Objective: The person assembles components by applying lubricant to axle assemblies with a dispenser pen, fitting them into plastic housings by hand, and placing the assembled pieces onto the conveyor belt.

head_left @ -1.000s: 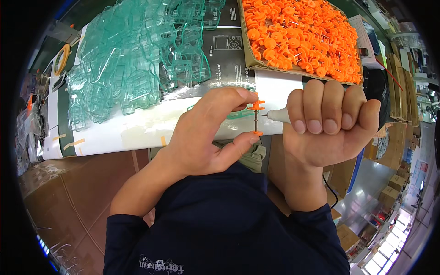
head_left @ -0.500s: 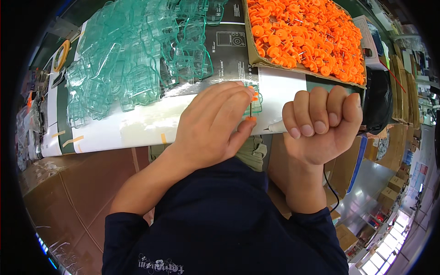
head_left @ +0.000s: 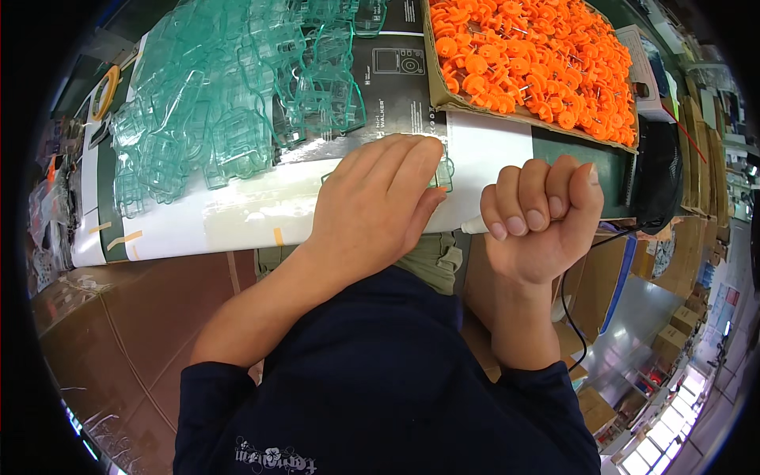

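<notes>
Orange piece (head_left: pixel 442 189), its long axis hidden from me, sits pinched at the thumb of my nearer left hand (head_left: pixel 372 203), up-left of the white nozzle (head_left: pixel 475 226) clamped in my right hand (head_left: pixel 543 223).

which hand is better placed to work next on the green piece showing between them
Left, I'd judge: the left hand reaches over the green piece, apparently covering part of it, while the right hand sits off to the side, closed around a white tube.
</notes>
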Available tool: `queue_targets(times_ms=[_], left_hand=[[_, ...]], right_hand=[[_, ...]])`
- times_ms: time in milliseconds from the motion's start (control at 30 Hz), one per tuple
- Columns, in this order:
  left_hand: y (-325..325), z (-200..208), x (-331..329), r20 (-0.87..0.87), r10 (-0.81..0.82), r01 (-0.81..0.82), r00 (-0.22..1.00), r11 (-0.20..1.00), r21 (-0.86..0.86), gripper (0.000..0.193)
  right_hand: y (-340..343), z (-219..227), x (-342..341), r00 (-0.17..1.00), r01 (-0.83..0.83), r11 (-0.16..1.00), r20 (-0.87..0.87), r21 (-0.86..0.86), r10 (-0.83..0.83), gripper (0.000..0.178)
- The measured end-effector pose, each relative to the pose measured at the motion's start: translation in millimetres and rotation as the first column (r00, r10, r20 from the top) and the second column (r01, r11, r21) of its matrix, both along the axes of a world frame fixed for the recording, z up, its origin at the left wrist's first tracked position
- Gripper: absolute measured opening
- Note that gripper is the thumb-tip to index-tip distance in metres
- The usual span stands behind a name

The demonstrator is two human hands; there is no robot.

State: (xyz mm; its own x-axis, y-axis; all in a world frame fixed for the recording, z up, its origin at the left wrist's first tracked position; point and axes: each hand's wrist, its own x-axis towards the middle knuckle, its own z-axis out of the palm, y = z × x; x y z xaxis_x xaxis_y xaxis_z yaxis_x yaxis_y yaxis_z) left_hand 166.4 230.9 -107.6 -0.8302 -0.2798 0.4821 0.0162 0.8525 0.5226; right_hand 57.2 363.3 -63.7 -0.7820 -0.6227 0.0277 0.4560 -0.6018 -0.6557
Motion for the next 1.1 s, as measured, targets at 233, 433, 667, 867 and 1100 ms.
queue_targets(times_ms=[233, 433, 667, 867, 1100], left_hand=[[-7.4, 4.2, 0.2, 0.030, -0.060, 0.061, 0.998, 0.998, -0.019, 0.050], [-9.1, -0.3, 0.7, 0.002, -0.092, 0.092, 0.996, 0.996, 0.011, 0.049], [-10.3, -4.7, -0.5, -0.037, -0.082, 0.082, 0.996, 0.997, -0.002, 0.045], [-10.5, -5.3, -1.0, -0.035, -0.056, 0.055, 0.998, 0.998, -0.013, 0.043], [-8.5, -1.2, 1.2, 0.017, -0.054, 0.054, 0.998, 0.999, -0.003, 0.046]], right_hand=[[-16.0, -10.7, -6.7, 0.964, 0.111, 0.991, -0.235, -0.077, -0.126, 0.045], [-35.9, -23.6, -19.7, 0.923, 0.101, 0.991, -0.365, -0.086, -0.125, 0.046], [-46.8, -18.3, -22.7, 0.950, 0.071, 0.997, -0.304, 0.001, -0.068, 0.044], [-56.8, -4.3, -23.1, 0.959, -0.010, 0.971, -0.274, 0.239, 0.077, 0.041], [-62.2, -6.0, -22.1, 0.960, 0.009, 0.964, -0.272, 0.266, 0.066, 0.040]])
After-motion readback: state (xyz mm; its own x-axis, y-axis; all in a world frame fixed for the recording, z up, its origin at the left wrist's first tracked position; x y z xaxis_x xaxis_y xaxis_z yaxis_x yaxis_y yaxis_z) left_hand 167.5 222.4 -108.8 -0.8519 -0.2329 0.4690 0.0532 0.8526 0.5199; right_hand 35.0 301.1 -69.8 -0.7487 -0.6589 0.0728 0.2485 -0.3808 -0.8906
